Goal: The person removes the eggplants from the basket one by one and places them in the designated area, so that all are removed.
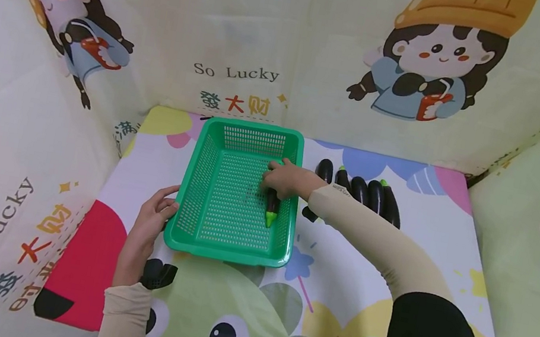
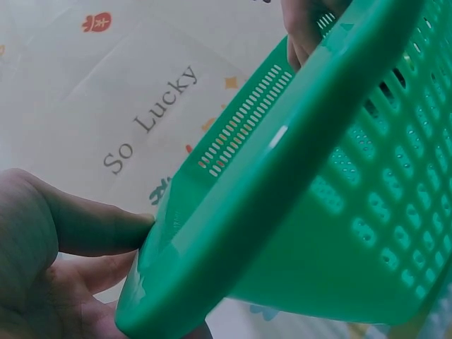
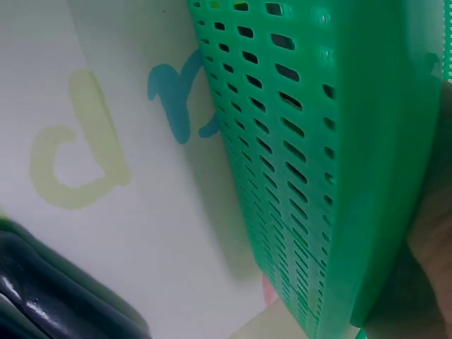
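A green plastic basket (image 1: 225,250) with slotted walls stands on the table. My left hand (image 1: 149,225) grips its left rim; in the left wrist view the thumb (image 2: 106,229) presses the rim's outer edge, with other fingers beneath. Inside the basket, near its right wall, lies a dark purple eggplant (image 1: 271,204) with its green stem end toward me. My right hand (image 1: 287,179) reaches over the right rim and holds the eggplant's far end; its fingers are blurred and partly hidden. In the right wrist view the basket wall (image 3: 282,141) covers most of that hand.
Several more eggplants (image 1: 376,196) lie side by side on the table right of the basket, partly behind my right forearm. A small black piece (image 1: 309,214) shows beside the basket's right wall. Printed cloth walls (image 1: 320,69) enclose the table at the back and sides.
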Motion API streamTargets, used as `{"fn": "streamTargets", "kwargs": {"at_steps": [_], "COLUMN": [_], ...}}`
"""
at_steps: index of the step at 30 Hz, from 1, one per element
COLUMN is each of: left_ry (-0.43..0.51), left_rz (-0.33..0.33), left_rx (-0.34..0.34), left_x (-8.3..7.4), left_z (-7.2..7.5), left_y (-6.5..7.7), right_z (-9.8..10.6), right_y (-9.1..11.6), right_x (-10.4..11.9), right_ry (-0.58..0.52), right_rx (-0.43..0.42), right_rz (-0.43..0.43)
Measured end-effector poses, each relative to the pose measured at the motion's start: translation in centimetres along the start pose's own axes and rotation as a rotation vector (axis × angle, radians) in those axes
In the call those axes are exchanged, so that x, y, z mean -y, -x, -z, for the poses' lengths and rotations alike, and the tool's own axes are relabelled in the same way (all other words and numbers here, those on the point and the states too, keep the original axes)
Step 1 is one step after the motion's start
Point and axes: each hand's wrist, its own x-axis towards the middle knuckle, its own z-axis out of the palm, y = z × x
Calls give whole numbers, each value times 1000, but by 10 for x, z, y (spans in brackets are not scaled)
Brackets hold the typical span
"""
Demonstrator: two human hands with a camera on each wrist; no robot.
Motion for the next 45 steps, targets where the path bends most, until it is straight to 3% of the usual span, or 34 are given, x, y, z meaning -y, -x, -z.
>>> {"fn": "streamTargets", "kwargs": {"at_steps": [11,24,32,45], "left_ry": [-2,-12,-3,-15], "left_rz": [7,-6,7,5], "left_rx": [-4,-6,-8,-1], "left_x": [2,0,2,0], "left_z": [-1,0,-1,-1], "left_y": [-2,-3,-5,-2], "right_z": [0,23,28,16], "right_y": [0,24,35,51], "right_x": [3,10,7,6], "right_ry": [-4,-80,-240,-637], "right_rx": [-77,-218,-342,-513], "right_rz": [29,90,92,172]}}
